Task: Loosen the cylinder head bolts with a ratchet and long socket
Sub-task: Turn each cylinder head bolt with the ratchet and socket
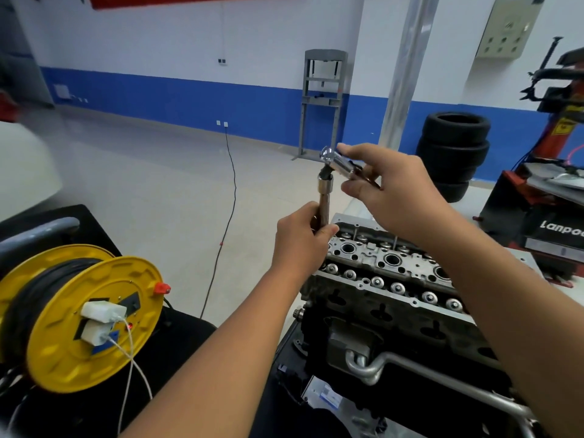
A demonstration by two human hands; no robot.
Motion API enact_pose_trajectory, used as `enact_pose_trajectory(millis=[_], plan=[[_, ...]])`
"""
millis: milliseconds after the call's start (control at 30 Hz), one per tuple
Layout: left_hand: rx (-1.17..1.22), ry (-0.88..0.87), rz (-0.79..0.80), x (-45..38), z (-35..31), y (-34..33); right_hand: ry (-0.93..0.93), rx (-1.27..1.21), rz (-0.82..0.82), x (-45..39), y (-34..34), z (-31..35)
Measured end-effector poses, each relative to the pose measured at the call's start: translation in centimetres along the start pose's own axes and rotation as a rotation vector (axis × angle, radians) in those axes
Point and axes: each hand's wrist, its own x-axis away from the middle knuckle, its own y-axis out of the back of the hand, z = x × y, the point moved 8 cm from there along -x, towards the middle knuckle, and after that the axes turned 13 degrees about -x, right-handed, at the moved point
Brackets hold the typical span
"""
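The cylinder head (392,263) sits on top of a dark engine block at centre right, with round valve caps and spark plug wells along it. A long chrome socket (325,197) stands upright over the head's far left end. My left hand (303,238) grips the socket's lower part. A chrome ratchet (339,164) joins the socket's top at an angle. My right hand (388,191) holds the ratchet handle between thumb and fingers. The bolt under the socket is hidden by my left hand.
A yellow cable reel (79,317) with white plugs sits at the lower left on a black surface. Stacked tyres (453,153), a grey press frame (322,99) and a red tyre machine (553,184) stand behind. A black cable (227,197) runs across the floor.
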Motion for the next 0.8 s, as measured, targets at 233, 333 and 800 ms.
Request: enact_pose_trajectory(millis=[233, 333, 800], plan=[[-0.023, -0.021, 0.002, 0.1, 0.2, -0.2, 0.081, 0.452, 0.091, -0.2, 0.4, 2.7], [-0.040, -0.053, -0.008, 0.1, 0.0, -0.1, 0.077, 0.549, 0.175, -0.7, -0.1, 3.4], [0.488, 0.147, 0.206, -2.5, -4.3, -0.3, -0.154, 0.483, 0.331, -3.2, -0.5, 4.3]])
